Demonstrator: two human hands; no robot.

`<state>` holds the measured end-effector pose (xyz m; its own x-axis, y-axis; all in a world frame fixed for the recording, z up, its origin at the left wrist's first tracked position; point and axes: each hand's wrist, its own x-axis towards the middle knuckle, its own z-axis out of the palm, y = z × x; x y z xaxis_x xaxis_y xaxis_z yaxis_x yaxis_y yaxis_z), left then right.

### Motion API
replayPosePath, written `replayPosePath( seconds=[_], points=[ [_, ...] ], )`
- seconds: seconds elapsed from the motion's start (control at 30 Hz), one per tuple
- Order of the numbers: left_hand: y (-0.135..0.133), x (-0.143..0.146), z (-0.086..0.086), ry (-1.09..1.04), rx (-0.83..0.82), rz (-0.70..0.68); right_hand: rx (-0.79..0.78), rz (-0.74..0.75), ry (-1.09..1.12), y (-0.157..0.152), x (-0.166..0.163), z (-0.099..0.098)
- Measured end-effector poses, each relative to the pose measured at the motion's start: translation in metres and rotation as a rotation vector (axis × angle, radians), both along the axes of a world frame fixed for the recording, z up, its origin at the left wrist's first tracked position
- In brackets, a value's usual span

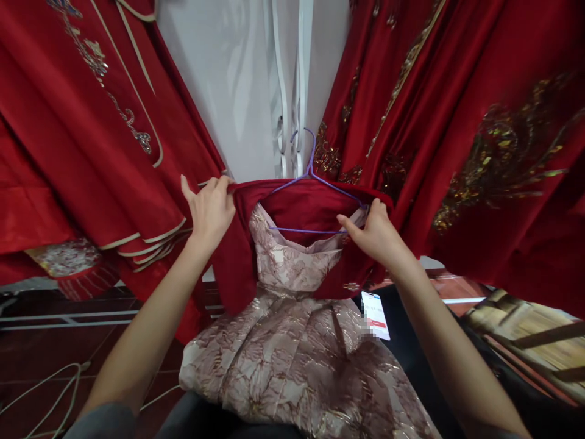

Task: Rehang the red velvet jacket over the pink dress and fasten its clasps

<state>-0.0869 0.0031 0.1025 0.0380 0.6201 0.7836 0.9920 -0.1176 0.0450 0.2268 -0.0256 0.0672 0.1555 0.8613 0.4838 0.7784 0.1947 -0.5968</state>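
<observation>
Left grip [211, 210] and right grip [377, 235] pinch a red jacket [236, 262], white doors [219, 67] behind, dark tiled floor [109, 353] below.

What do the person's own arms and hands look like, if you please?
The left hand and right hand are ungloved, with no ring, watch or bracelet visible. Both forearms are bare, without visible markings. A dark grey fabric sleeve ends near the left elbow; on the right, only a sliver of dark cloth shows at the picture's bottom edge.
</observation>
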Motion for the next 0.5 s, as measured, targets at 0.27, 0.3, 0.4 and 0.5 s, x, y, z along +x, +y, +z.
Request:
replayPosePath(
  seconds=[0.27, 0.3, 0.4, 0.5],
  points=[
    [0.023, -0.004, 0.004, -0.066, -0.113, -0.167, -0.041, -0.123, -0.344, 0.065, 0.041, 0.033],
    [0.025, -0.007, 0.004, -0.079, -0.142, -0.175, -0.149, -0.098, -0.402, 0.071, 0.045, 0.036],
    [0.027, -0.013, 0.004, -0.098, -0.165, -0.17, -0.511, 0.029, -0.546, 0.077, 0.053, 0.044],
    [0.026, -0.015, 0.004, -0.109, -0.136, -0.151, -0.65, 0.204, -0.58, 0.069, 0.057, 0.051]
  ],
)
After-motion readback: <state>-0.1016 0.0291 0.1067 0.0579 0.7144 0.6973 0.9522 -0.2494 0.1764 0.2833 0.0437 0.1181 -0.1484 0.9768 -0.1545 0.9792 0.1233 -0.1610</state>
